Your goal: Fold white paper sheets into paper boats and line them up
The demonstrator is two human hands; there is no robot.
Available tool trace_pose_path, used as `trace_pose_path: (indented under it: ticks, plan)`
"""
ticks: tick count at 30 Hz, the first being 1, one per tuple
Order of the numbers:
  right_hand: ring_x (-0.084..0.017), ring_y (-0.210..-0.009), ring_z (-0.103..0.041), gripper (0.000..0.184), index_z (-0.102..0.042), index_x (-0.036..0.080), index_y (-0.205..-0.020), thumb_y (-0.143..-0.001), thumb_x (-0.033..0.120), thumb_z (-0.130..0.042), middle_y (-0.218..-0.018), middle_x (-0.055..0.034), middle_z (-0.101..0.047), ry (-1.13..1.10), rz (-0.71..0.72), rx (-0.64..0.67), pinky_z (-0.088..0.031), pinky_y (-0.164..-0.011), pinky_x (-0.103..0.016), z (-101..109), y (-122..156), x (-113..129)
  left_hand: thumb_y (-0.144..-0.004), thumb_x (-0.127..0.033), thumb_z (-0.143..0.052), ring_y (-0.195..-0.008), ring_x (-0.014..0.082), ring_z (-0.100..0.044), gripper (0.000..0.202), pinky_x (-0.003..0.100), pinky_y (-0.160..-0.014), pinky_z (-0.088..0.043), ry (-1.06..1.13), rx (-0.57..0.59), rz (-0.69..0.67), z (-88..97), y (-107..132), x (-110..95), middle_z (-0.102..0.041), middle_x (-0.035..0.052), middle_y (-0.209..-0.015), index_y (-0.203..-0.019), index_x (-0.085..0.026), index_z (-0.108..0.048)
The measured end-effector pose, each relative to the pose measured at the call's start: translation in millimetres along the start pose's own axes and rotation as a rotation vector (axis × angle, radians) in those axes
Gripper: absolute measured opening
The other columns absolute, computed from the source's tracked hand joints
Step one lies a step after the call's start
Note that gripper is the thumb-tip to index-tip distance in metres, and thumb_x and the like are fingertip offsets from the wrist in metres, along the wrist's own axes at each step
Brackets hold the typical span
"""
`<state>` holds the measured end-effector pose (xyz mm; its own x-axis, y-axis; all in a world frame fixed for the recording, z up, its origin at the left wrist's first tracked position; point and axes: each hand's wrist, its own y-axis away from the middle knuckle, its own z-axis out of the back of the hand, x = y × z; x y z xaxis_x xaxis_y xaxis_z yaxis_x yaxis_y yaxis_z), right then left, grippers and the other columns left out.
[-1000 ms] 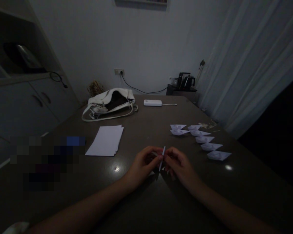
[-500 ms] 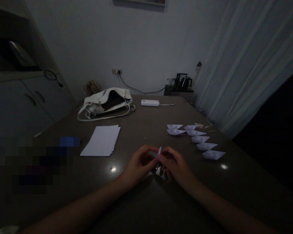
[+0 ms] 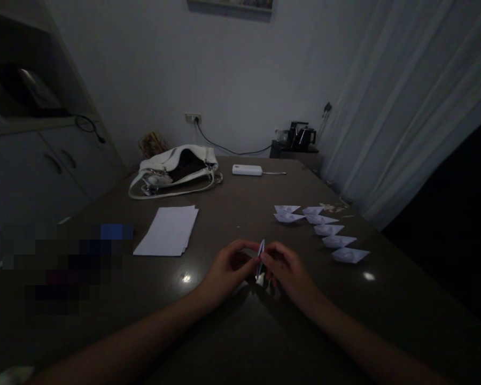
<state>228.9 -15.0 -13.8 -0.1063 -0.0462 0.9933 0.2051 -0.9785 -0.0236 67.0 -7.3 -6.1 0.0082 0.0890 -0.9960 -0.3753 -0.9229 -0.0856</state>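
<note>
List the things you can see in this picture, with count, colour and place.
Folded paper: 1, white, between the hands
Paper boats: 7, white, table's right side
Paper stack: 1, white, table's left side
Handbag: 1, white, table's far left
Corded device: 1, white, table's far end
Pale marks: several, table's right edge
Table: 1, dark brown, below hands
Kettle: 1, black, on stand
Stand: 1, dark, far right
Wall socket: 1, pale, back wall
Cable: 1, black, from wall socket
Frame: 1, colour unclear, top edge
Curtain: 1, whitish, right
Cabinet: 1, pale, left
Shelf object: 1, dark, in cabinet
Tan object: 1, behind handbag
Pixelated patch: left, contents hidden
Left hand: 1, holding folded paper
Right hand: 1, holding folded paper
</note>
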Motion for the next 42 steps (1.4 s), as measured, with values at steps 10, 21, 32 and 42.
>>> trace_pose_path:
  ticks: [10,21,32,42]
  plan:
    - [-0.007,-0.05,-0.054,0.028,-0.05,0.017,-0.089,-0.08,0.043,-0.056,-0.072,-0.0012,-0.06,-0.028,-0.004,0.016,-0.037,-0.038,-0.015,-2.3,2.9,5.6,-0.079,-0.034,-0.06,-0.065,0.0148,-0.059,0.033,0.026,-0.06,-0.044,0.008,-0.007,0.026,0.2,1.4,-4.4,-0.064,0.0045,-0.073,-0.103,-0.012,-0.059]
    - [-0.008,-0.048,-0.054,0.029,-0.049,0.019,-0.099,-0.08,0.04,-0.055,-0.071,-0.0006,-0.061,-0.016,-0.016,0.008,-0.037,-0.037,-0.015,-1.6,2.6,4.5,-0.08,-0.034,-0.058,-0.065,0.014,-0.059,0.03,0.024,-0.06,-0.043,0.068,-0.037,-0.003,0.9,0.1,-1.3,-0.065,0.0052,-0.074,-0.101,-0.013,-0.059]
    - [-0.006,-0.044,-0.049,0.029,-0.054,0.018,-0.102,-0.081,0.037,-0.055,-0.061,0.0027,-0.056,0.001,0.02,0.007,-0.037,-0.038,-0.016,-1.0,2.4,4.2,-0.08,-0.03,-0.054,-0.059,0.0133,-0.057,0.023,0.024,-0.055,-0.043,0.058,-0.082,-0.018,1.8,-1.1,1.9,-0.063,0.0031,-0.068,-0.094,-0.015,-0.063]
    - [-0.007,-0.046,-0.049,0.028,-0.063,0.017,-0.1,-0.079,0.035,-0.059,-0.06,0.0017,-0.056,-0.051,0.021,0.001,-0.037,-0.041,-0.018,1.7,-1.5,1.4,-0.077,-0.03,-0.057,-0.059,0.0137,-0.057,0.02,0.024,-0.054,-0.044,0.159,-0.114,0.023,2.3,-0.9,-0.1,-0.063,0.003,-0.069,-0.088,-0.014,-0.064]
